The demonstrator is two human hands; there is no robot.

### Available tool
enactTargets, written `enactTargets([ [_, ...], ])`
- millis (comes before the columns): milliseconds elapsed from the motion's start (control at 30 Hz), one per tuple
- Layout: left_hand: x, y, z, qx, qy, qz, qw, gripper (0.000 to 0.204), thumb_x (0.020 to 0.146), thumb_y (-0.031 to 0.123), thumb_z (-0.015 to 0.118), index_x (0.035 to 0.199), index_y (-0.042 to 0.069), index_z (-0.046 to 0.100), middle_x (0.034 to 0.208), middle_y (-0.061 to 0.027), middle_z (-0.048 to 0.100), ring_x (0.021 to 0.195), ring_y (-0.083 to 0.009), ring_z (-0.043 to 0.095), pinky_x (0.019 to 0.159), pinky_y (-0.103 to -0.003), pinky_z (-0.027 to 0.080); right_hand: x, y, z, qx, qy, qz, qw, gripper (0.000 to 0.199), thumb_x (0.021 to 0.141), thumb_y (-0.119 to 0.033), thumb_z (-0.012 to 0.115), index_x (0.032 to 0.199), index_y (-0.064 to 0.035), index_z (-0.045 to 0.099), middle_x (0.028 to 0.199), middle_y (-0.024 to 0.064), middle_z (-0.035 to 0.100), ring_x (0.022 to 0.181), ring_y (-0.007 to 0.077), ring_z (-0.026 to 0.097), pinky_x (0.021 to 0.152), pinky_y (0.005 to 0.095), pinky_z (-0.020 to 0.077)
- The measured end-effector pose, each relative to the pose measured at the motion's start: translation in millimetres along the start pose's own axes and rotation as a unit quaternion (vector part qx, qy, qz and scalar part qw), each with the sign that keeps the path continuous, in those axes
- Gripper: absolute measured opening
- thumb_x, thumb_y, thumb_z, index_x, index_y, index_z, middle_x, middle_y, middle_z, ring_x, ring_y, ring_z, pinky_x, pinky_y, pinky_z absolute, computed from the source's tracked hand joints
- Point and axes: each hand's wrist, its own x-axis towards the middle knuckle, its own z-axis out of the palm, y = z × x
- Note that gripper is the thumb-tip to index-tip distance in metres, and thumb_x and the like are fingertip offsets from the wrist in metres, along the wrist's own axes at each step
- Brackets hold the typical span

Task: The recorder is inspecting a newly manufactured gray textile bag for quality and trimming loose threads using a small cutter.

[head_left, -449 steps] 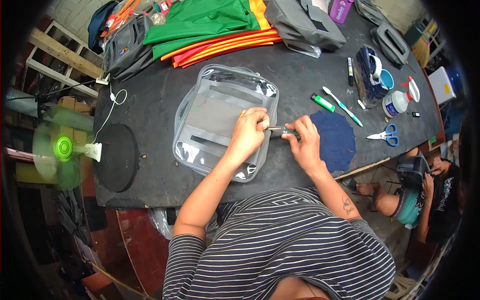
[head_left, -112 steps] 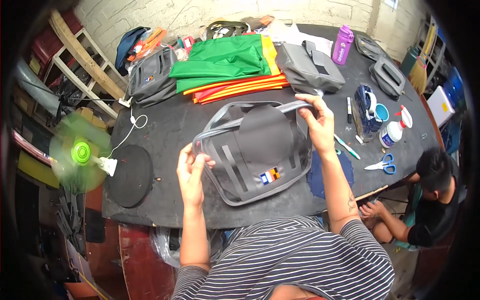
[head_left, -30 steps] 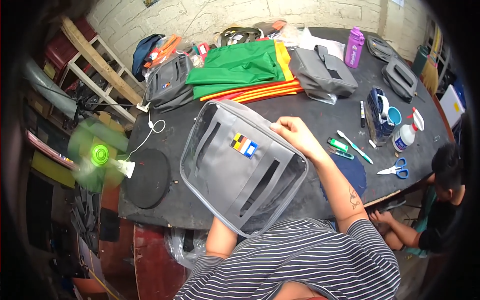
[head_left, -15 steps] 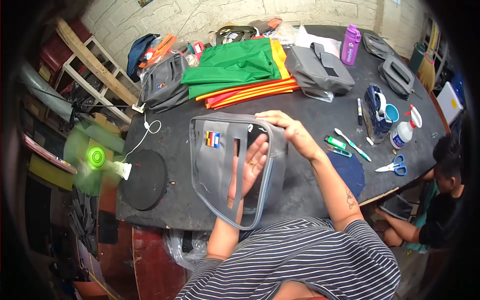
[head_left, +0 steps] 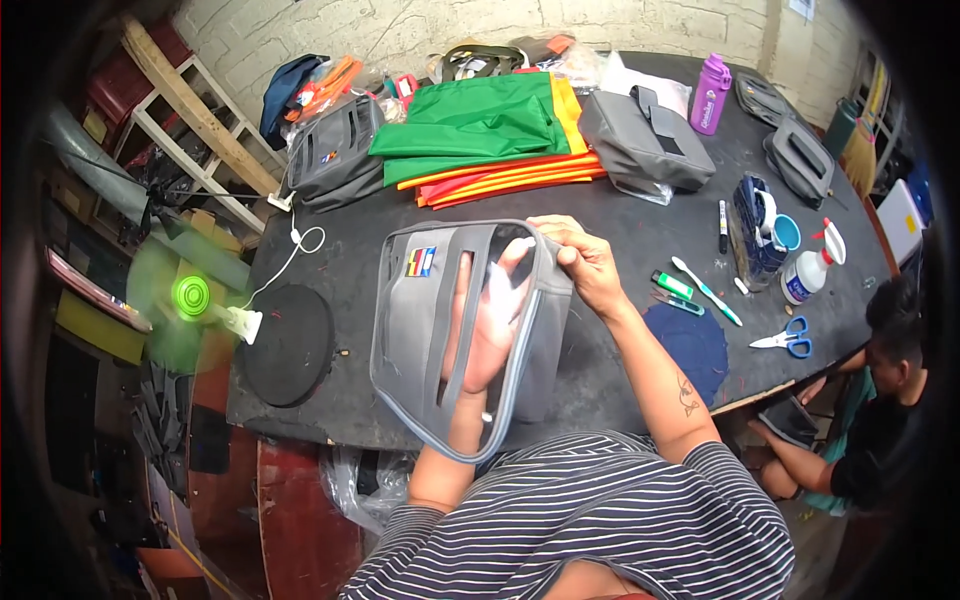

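Observation:
A grey bag (head_left: 412, 310) with a clear window, a slot along its front panel and a small multicoloured patch is tilted up in front of me. My left hand (head_left: 485, 335) reaches into it from below. Palm and outstretched fingers show through the window and the slot, the fingers apart near the upper edge. At the bag's top right corner, my right hand (head_left: 592, 268) pinches the grey edge between thumb and fingers. Along the window's border runs a lighter grey-blue band (head_left: 522, 350).
Folded green fabric (head_left: 470, 120) and grey bags (head_left: 650, 140) lie at the back. To the right are scissors (head_left: 785, 338), a spray bottle (head_left: 808, 268), a toothbrush (head_left: 708, 292) and a dark blue disc (head_left: 690, 348). A fan (head_left: 192, 297) spins at left; another person (head_left: 880, 400) sits low right.
The bag has shifted slightly left and tilted. My left fingers inside it have spread and moved upward. My right hand has gone from lying over the corner to pinching it.

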Motion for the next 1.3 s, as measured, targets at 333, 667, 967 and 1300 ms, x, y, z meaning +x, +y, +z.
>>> enactTargets([
  [333,39,38,-30,0.671,0.047,0.193,0.715,0.058,0.094,0.044,0.039,0.147,0.025,0.023,0.153,-0.0081,0.023,0.14,-0.0297,0.023,0.108,-0.056,0.024,-41,-51,-5,0.296,-0.115,0.39,0.864,0.064,0.094,-0.059,0.036,0.111,0.0002,0.053,0.088,0.0158,0.065,0.069,0.0264,0.068,0.057,0.0332,0.0562],
  [667,-30,60,-80,0.335,0.189,0.135,0.913,0.04,0.094,0.035,0.046,0.125,0.01,0.052,0.123,-0.0128,0.056,0.113,-0.0307,0.053,0.098,-0.048,0.043,-50,7,-19,0.423,0.111,0.346,0.83,0.035,0.096,-0.02,0.05,0.123,0.0029,0.048,0.096,0.0162,0.065,0.076,0.0227,0.066,0.07,0.0336,0.0542],
  [967,-81,72,-25,0.31,0.221,0.231,0.895,0.052,0.092,0.047,0.05,0.109,-0.002,0.057,0.11,-0.0163,0.06,0.108,-0.0311,0.055,0.103,-0.047,0.04,-60,30,-65,0.386,0.195,0.361,0.826,0.033,0.097,-0.019,0.049,0.119,0.0052,0.052,0.088,0.0125,0.066,0.066,0.0164,0.062,0.054,0.0277,0.0497],
  [1300,-80,79,-52,0.541,0.243,0.251,0.765,0.011,0.09,0.006,0.059,0.1,0.007,0.055,0.096,-0.0069,0.066,0.089,-0.0213,0.064,0.084,-0.037,0.052,-85,25,-80,0.199,0.182,0.417,0.868,0.034,0.095,-0.014,0.052,0.124,0.0032,0.05,0.081,0.0043,0.057,0.06,0.0135,0.058,0.045,0.0219,0.0448],
])
